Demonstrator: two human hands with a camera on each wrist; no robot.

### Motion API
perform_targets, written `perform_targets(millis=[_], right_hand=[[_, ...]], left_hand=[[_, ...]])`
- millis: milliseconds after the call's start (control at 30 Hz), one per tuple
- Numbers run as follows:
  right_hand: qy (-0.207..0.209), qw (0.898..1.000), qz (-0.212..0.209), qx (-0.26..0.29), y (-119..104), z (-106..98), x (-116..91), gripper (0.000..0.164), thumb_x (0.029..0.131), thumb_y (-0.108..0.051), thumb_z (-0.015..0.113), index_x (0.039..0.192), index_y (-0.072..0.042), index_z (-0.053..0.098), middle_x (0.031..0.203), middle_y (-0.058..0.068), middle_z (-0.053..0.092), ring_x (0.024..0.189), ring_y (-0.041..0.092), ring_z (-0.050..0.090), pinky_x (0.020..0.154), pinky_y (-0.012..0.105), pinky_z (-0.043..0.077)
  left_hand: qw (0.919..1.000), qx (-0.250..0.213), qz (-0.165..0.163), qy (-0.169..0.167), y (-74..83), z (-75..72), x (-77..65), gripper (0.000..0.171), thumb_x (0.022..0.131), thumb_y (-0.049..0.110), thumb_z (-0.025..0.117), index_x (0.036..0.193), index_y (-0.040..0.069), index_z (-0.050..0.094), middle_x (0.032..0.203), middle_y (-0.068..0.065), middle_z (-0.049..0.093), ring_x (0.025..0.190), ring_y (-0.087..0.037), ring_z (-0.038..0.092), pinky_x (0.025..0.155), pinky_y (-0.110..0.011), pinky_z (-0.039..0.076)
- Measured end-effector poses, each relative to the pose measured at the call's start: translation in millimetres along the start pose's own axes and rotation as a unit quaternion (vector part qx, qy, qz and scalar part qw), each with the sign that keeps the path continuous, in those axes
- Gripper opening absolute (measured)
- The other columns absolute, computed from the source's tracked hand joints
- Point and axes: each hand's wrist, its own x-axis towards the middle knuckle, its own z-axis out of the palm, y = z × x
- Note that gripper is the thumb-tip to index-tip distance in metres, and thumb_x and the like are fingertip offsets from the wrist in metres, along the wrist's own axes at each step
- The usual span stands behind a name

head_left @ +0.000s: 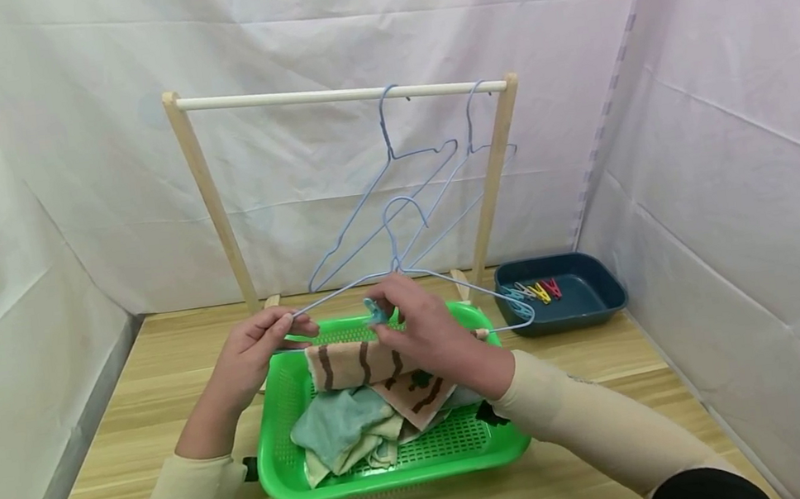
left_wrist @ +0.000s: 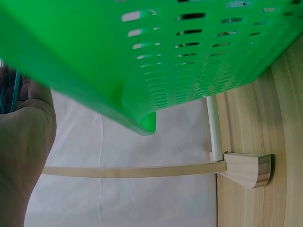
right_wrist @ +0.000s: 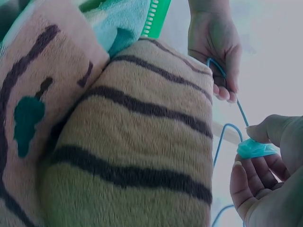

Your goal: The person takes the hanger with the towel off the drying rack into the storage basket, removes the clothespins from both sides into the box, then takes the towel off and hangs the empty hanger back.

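My left hand [head_left: 250, 347] pinches the left end of a blue wire hanger [head_left: 345, 287]. Over the hanger's lower bar hangs a tan towel [head_left: 339, 365] with dark brown wavy stripes. Between thumb and fingers, my right hand [head_left: 428, 329] pinches a light blue clothespin [right_wrist: 255, 149] above the towel. The hanger's hook points up. Beneath both hands stands a green plastic basket [head_left: 303, 494], with crumpled blue and cream cloths [head_left: 342, 423] inside. In the left wrist view the basket's perforated side [left_wrist: 165, 71] covers much of the frame, with part of my left hand [left_wrist: 26, 123] at the edge.
Behind the basket stands a rack with a white rod [head_left: 276, 98] and wooden posts [head_left: 210, 198]. Two blue hangers [head_left: 358, 209] hang toward its right end. At the right, a dark blue tray [head_left: 580, 315] holds several coloured clothespins [head_left: 542, 292]. White sheets surround the wooden table [head_left: 117, 451].
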Motion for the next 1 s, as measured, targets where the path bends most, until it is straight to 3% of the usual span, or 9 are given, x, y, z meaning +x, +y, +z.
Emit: perform_targets(millis=[167,500,700,833,1000], right_hand=[[0.0,1.0,-0.002,-0.012,5.8,-14.3,-2.0,0.025,0.103,-0.002,0.076,0.125,-0.006,0.065,0.106,0.005,0.062,0.095,0.026,0.062,0.08,0.045,0.059],[0.023,0.999,0.001,-0.041,5.7,-53.3,-10.4,0.034,0.1,-0.005,0.083,0.132,-0.003,0.069,0.104,0.006,0.066,0.088,0.026,0.066,0.073,0.042,0.06],[0.065,0.996,-0.005,-0.057,7.7,-76.1,-15.2,0.032,0.099,-0.003,0.083,0.129,-0.001,0.072,0.099,0.005,0.068,0.082,0.02,0.065,0.068,0.036,0.059],[0.094,0.994,0.021,-0.053,15.7,-97.4,-16.3,0.029,0.099,-0.002,0.081,0.127,-0.001,0.073,0.093,0.003,0.067,0.078,0.013,0.061,0.065,0.028,0.056],[0.125,0.988,0.07,-0.055,36.8,-121.8,-21.7,0.027,0.104,-0.003,0.077,0.129,0.003,0.071,0.088,0.006,0.063,0.073,0.017,0.056,0.062,0.022,0.046]], left_hand=[[1.0,0.008,-0.002,0.0,0.2,-0.4,1.0,0.029,0.119,0.005,0.048,0.125,-0.013,0.07,0.112,-0.007,0.081,0.107,-0.015,0.078,0.09,-0.032,0.066],[0.9999,0.01,-0.004,0.001,2.2,-1.2,1.7,0.029,0.119,0.006,0.048,0.124,-0.013,0.069,0.112,-0.007,0.081,0.107,-0.016,0.079,0.091,-0.032,0.066],[0.9999,0.013,-0.007,0.003,3.1,-1.4,0.8,0.03,0.119,0.007,0.048,0.125,-0.013,0.07,0.112,-0.006,0.081,0.107,-0.015,0.078,0.09,-0.031,0.066],[0.9999,0.013,-0.007,0.004,3.0,-1.8,0.6,0.029,0.119,0.007,0.048,0.124,-0.013,0.07,0.112,-0.007,0.081,0.107,-0.015,0.078,0.09,-0.032,0.066],[0.9999,0.01,-0.005,0.005,2.6,-2.7,0.4,0.029,0.119,0.006,0.048,0.124,-0.013,0.069,0.111,-0.008,0.081,0.106,-0.016,0.078,0.09,-0.032,0.067]])
